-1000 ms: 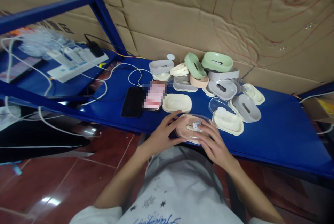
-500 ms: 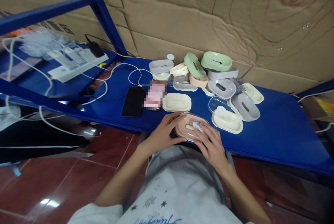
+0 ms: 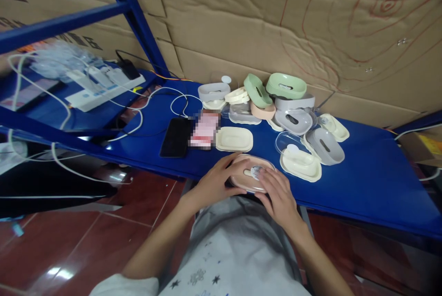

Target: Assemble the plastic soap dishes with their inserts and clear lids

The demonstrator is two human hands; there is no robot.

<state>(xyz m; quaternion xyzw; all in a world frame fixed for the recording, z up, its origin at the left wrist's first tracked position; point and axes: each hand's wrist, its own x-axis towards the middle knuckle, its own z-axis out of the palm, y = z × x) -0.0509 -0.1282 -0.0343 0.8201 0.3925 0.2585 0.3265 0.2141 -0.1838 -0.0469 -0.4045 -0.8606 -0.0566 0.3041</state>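
Note:
A peach soap dish [image 3: 241, 177] with a clear lid over it is held at the table's front edge, just before my body. My left hand [image 3: 221, 178] grips its left end, thumb on the near side and fingers on the far side. On the right, my right hand [image 3: 278, 194] is closed around the other end, its fingertips over the lid beside a round silvery-white sticker [image 3: 256, 172]. A cream tray [image 3: 235, 139] lies just beyond the dish. To the right rests another cream tray [image 3: 300, 167] with a clear lid [image 3: 290, 142] leaning on it.
Green soap dishes [image 3: 286, 85], grey ones [image 3: 324, 145] and cream pieces are heaped at the table's back. Two phones, one a black phone [image 3: 175, 138], lie left of them. A white power strip [image 3: 103, 93] with cables stands farther left, by the blue shelf frame [image 3: 138, 24].
My right fingers have shifted slightly right and down on the lid, so more of the sticker shows. Both hands still hold the dish. The camera view has tilted slightly.

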